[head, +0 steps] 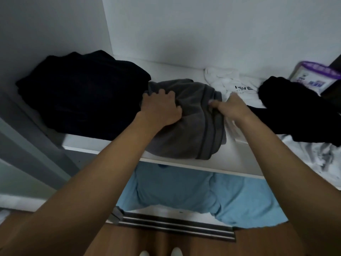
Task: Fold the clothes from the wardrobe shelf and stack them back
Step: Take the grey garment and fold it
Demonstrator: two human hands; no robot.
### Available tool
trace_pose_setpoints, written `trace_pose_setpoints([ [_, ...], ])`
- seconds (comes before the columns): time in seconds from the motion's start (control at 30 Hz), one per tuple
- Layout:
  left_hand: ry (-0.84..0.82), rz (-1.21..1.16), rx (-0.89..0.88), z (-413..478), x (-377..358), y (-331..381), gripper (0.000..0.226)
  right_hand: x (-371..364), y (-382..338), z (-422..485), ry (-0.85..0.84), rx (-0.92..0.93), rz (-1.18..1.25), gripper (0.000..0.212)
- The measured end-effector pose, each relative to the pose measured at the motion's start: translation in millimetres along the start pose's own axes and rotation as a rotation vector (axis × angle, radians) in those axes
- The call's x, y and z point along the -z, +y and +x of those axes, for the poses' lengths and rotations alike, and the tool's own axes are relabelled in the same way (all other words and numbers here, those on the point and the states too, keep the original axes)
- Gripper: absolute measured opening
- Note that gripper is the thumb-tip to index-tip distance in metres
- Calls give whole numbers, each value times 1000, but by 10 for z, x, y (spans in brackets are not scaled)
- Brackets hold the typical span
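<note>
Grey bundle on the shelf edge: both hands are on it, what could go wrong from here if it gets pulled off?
1. The grey bundle already overhangs the shelf edge; it may sag open and lose any fold.
2. The right hand lies against the white printed garment, which could be dragged along.
3. The left hand is beside the dark pile, which could get disturbed.

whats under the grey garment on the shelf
The grey garment lies on the white shelf, its front hanging over the edge; both the left hand and right hand grip it. Whether anything lies beneath it is hidden by the cloth.
</note>
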State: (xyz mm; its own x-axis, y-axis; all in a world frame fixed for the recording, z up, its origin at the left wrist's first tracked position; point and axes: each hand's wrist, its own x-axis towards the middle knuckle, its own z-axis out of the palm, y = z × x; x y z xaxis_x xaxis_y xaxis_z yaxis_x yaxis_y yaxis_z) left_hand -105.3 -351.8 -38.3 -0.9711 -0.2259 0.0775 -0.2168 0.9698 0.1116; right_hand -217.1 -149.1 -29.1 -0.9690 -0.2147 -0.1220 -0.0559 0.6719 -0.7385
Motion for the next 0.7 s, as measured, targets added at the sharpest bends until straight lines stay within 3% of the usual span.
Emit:
trace_pose_setpoints([
  [0.07, 39, -105, -17, 47, -88, 50, 59, -95, -154, -14, 153, 119, 39, 74],
  [0.13, 22, -165, -22, 82, -223, 22, 61, -376, -244, -65, 43, 238, -61, 66],
  [0.23, 12, -195, -10, 180, -322, -70, 60, -696, -164, -82, -4, 223, -242, 58],
  [0.33, -12, -193, -8, 213, -316, -76, 62, -724, -135, -37, 19, 211, -230, 58],
  [0.53, -62, -270, 38, 95, -77, 39, 63, -361, -29, -262, -161, 324, -48, 48],
  [0.6, 30, -330, -14, 70, 38, 233, 70, -56, 180, -351, -78, 350, -46, 39],
  [0.7, 67, -537, -112, 115, 187, 684, 69, 605, 671, -307, 180, 350, -212, 35],
])
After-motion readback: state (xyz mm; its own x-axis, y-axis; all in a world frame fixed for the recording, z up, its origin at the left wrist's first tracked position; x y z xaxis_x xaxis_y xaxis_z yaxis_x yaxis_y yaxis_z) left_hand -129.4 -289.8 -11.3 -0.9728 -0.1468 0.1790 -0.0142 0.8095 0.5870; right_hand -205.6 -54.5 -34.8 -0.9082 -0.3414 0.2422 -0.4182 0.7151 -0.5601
